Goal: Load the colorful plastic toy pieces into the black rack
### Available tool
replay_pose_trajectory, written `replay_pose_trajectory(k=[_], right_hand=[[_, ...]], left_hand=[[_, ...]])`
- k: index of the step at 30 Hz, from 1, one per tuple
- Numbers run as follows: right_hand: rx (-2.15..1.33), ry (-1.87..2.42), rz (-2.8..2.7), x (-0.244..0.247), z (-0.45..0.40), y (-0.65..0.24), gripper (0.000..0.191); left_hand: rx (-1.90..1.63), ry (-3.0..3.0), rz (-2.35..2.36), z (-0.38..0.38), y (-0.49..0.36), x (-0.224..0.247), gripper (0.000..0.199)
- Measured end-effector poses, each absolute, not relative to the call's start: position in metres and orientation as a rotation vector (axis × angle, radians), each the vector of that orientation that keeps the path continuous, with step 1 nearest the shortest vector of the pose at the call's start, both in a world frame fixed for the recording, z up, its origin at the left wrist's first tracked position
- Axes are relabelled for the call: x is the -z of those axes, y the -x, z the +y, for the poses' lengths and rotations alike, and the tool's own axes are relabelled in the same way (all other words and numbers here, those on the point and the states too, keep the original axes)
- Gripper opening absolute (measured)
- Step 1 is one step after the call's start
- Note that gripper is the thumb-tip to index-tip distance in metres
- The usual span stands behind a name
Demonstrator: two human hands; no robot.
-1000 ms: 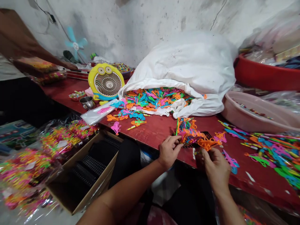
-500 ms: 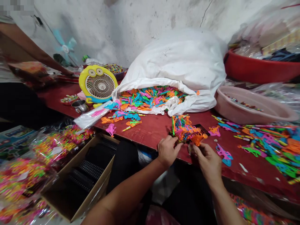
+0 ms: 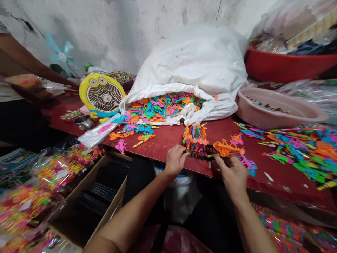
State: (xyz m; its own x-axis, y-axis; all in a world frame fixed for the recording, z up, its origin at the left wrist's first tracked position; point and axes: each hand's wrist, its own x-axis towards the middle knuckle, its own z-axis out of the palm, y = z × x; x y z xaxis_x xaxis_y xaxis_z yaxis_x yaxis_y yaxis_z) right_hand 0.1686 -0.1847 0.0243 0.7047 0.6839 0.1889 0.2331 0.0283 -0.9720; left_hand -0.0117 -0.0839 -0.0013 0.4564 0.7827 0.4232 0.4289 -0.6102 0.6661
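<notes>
A black grid rack lies at the front edge of the red table, with a row of colourful plastic pieces standing in its left part. My left hand is closed at the rack's left front corner, thumb and fingers pressed to it. In my right hand, at the rack's right end, is an orange plastic piece with a yellow-green stick pointing left over the grid. The right fingertips are partly hidden behind the piece.
Behind the hands, a white sack spills colourful pieces. A yellow fan stands left, a pink basin and loose pieces lie right. A box of black racks is at lower left. Another person's arm reaches in.
The hands are farther apart, and the bare part of the black rack now shows between them. The orange piece in my right hand has come into clear view. The whole view has shifted slightly.
</notes>
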Motion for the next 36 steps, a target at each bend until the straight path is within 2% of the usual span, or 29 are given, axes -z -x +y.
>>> replay_pose_trajectory(k=[8, 14, 20, 27, 36], right_hand=[[-0.389, 1.497, -0.781, -0.011, -0.171, -0.143, 0.036], [-0.102, 1.665, -1.013, 0.005, -0.175, -0.148, 0.032], [0.057, 1.587, -1.188, 0.009, -0.177, -0.143, 0.020], [0.044, 1.548, -1.309, 0.000, -0.176, -0.144, 0.015], [-0.047, 1.609, -1.470, -0.018, -0.167, -0.154, 0.022]], left_hand=[[-0.986, -2.232, 1.023, -0.083, 0.009, 0.005, 0.017], [-1.002, -2.243, 1.023, -0.082, 0.009, 0.006, 0.017], [-1.022, -2.236, 1.008, -0.082, 0.009, 0.007, 0.015], [-1.000, -2.229, 0.998, -0.083, 0.009, 0.004, 0.017], [-0.980, -2.223, 0.972, -0.080, 0.011, 0.002, 0.017]])
